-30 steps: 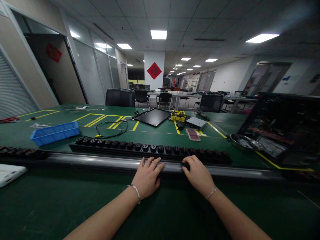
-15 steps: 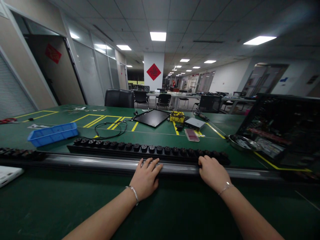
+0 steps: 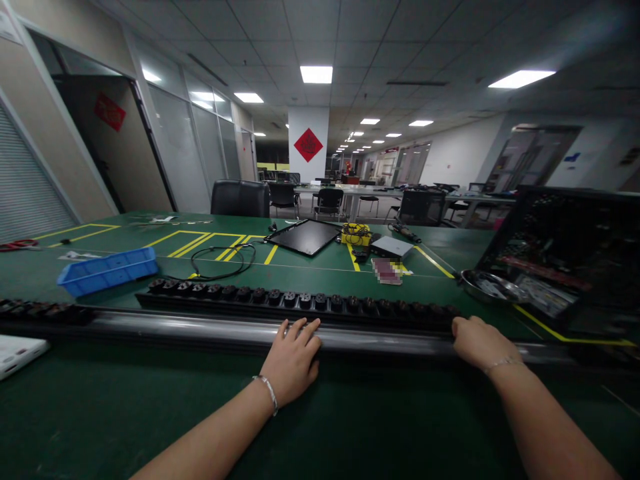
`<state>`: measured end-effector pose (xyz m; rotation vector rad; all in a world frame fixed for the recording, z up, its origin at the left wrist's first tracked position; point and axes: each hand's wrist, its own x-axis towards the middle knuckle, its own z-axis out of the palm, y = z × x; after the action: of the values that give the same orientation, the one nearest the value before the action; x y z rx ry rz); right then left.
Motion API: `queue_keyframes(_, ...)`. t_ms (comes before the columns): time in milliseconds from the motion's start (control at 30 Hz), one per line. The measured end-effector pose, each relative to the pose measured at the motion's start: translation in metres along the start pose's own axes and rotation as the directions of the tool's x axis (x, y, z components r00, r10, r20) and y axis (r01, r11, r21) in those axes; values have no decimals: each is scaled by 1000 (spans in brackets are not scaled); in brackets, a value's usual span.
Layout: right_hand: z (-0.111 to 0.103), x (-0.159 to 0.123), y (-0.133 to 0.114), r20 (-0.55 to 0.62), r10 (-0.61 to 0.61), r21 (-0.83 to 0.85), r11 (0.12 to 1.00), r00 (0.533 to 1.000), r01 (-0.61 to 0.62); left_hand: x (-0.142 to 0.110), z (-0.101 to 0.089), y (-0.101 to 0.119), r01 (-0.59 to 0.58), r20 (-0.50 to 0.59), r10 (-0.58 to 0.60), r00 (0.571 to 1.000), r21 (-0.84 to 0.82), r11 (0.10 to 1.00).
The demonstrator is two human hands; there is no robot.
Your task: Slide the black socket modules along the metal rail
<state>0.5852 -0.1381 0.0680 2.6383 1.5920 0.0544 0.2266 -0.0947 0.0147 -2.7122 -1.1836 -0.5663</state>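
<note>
Resting on metal: left hand (image 3: pixel 291 360), fingers spread, tips on the metal-topped rail (image 3: pixel 190 327).
Right hand (image 3: pixel 483 341): at the same rail, well apart from the left hand; fingers curled together. Cannot tell whether they pinch anything, inner side hidden.
Rail: lies across the near part of the green table (image 3: pixel 380 427), long way left to right.
Socket strip (image 3: pixel 290 303): black sockets in a row, just behind the rail; blocks the direct reach from hands to mid-table. Its right end sits close to the right hand.
Left end: second row of black sockets (image 3: pixel 43 310) by the rail; white device (image 3: pixel 20 353) just in front, cut by the frame edge.
Beyond strip, left: blue bin (image 3: pixel 107 272), black cable looped beside it; red-handled scissors (image 3: pixel 20 245) far left.
Beyond strip, middle: flat black screen (image 3: pixel 305 237), yellow box (image 3: pixel 356 235) with cables on it, grey box (image 3: pixel 393 247), blurred dark-red item (image 3: pixel 385 272).
Right side: metal bowl (image 3: pixel 479 294) with small parts, then open computer case (image 3: pixel 565 247), bulky, past the right hand.
Far edge: black chair (image 3: pixel 240 199).
</note>
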Motion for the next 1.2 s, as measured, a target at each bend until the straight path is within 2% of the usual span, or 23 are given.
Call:
queue_keyframes(233,3,15,51,19,197,75,977,980,-197,1,-1,0,4,1,-4,1000,-5,1000)
queue_keyframes(400,9,22,73,-5,297,138,946,955,-293,1,0,1,5,-9,-5,1000,-1,1000)
queue_keyframes(567,17,25,87,-56,422,173,897,905,-407,1,2,0,7,-9,-7,1000,3,1000)
queue_keyframes(733,31,23,100,-173,517,225,849,838,-477,0,2,0,15,1,-15,1000,-5,1000)
queue_keyframes(900,45,25,116,-209,543,226,836,813,-500,0,2,0,15,-10,-15,1000,-13,1000)
queue_keyframes(1200,68,31,151,-158,677,335,722,719,-606,1,1,0,22,-2,-22,1000,-27,999)
